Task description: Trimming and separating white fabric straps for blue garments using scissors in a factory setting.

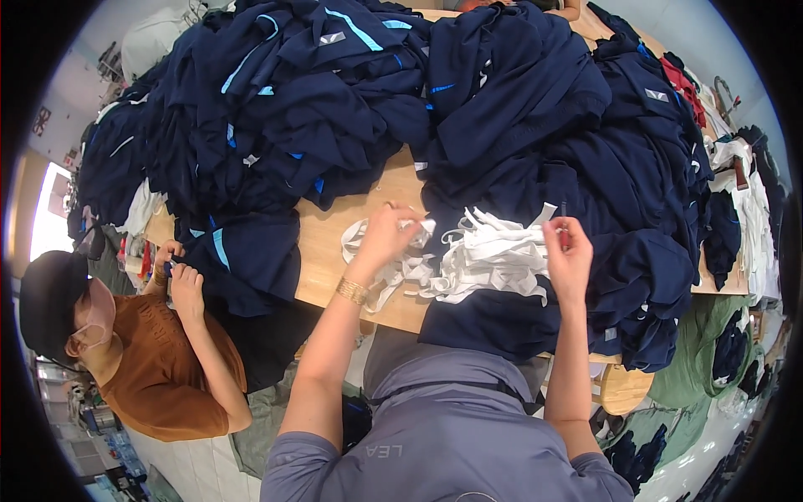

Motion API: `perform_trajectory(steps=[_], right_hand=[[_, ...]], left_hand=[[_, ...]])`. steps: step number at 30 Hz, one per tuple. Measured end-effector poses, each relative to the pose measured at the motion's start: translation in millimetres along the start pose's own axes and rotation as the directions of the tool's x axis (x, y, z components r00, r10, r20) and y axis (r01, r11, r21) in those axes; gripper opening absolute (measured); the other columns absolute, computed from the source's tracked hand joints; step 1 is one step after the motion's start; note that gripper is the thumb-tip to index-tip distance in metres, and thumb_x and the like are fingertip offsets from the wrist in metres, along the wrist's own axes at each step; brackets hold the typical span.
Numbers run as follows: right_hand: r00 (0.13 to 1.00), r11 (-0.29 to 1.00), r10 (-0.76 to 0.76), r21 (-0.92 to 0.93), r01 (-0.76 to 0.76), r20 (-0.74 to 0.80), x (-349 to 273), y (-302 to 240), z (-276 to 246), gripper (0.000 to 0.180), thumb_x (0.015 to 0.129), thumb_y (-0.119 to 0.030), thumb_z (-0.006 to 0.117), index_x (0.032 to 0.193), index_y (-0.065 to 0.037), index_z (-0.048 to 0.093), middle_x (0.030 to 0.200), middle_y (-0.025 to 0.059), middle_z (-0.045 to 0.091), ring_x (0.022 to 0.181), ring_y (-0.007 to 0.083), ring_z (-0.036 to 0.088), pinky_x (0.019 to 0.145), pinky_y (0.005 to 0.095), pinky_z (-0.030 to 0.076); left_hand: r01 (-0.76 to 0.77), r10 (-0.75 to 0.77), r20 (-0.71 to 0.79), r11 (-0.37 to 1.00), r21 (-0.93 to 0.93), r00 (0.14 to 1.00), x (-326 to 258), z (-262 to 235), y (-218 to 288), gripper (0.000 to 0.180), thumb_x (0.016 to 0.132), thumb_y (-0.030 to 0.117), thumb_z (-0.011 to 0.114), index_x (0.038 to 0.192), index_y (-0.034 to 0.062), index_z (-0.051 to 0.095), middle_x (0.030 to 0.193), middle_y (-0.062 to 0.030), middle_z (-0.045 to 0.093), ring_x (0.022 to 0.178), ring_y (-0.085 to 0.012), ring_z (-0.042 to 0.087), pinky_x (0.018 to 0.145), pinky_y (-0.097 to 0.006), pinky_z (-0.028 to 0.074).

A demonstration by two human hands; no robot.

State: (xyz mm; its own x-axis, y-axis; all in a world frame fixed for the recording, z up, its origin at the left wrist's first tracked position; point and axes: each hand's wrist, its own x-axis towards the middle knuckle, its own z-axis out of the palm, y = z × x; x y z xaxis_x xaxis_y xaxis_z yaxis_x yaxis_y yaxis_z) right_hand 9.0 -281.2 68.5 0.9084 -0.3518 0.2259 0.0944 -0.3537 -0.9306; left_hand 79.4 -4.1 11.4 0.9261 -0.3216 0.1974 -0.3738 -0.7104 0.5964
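Note:
A tangled heap of white fabric strips (498,259) lies on dark navy cloth in front of me. My left hand (391,238) is closed at the left of the heap, its fingertips pinching a white strip (425,233). More loose strips (393,276) trail under and beside that hand on the wooden table (335,243). My right hand (570,251) is closed at the heap's right end, with a white strip running into its fingertips. Part of what it grips is hidden by the fingers.
Large piles of navy garments (309,100) with light blue trim cover the far side; another navy pile (619,167) stands at the right. A co-worker in a brown shirt (171,368) handles navy cloth at the left. A wooden stool (626,391) is below the table's right edge.

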Motion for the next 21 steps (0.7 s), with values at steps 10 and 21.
perform_trajectory(steps=[10,21], right_hand=[[0.939,0.902,-0.169,0.431,0.025,0.3,39.5,-68.4,94.7,0.023,0.076,-0.019,0.07,0.084,-0.001,0.059,0.072,-0.0023,0.057,0.067,0.0028,0.045,0.06,0.0186,0.037],[0.985,0.781,-0.175,0.609,0.139,0.0,87.2,-113.6,-12.3,0.005,0.084,-0.009,0.062,0.084,-0.007,0.058,0.061,-0.006,0.049,0.039,-0.0002,0.034,0.035,0.0171,0.022]], left_hand=[[-0.058,0.044,-0.038,0.808,-0.586,0.998,45.2,-85.2,90.4,0.012,0.082,0.01,0.061,0.082,-0.0015,0.057,0.07,-0.004,0.063,0.061,-0.0068,0.058,0.057,-0.019,0.045],[-0.005,0.058,0.055,0.738,-0.675,0.997,45.3,-115.1,71.5,0.018,0.084,0.016,0.061,0.084,-0.0007,0.068,0.064,0.0057,0.056,0.055,0.0007,0.04,0.049,-0.017,0.029]])
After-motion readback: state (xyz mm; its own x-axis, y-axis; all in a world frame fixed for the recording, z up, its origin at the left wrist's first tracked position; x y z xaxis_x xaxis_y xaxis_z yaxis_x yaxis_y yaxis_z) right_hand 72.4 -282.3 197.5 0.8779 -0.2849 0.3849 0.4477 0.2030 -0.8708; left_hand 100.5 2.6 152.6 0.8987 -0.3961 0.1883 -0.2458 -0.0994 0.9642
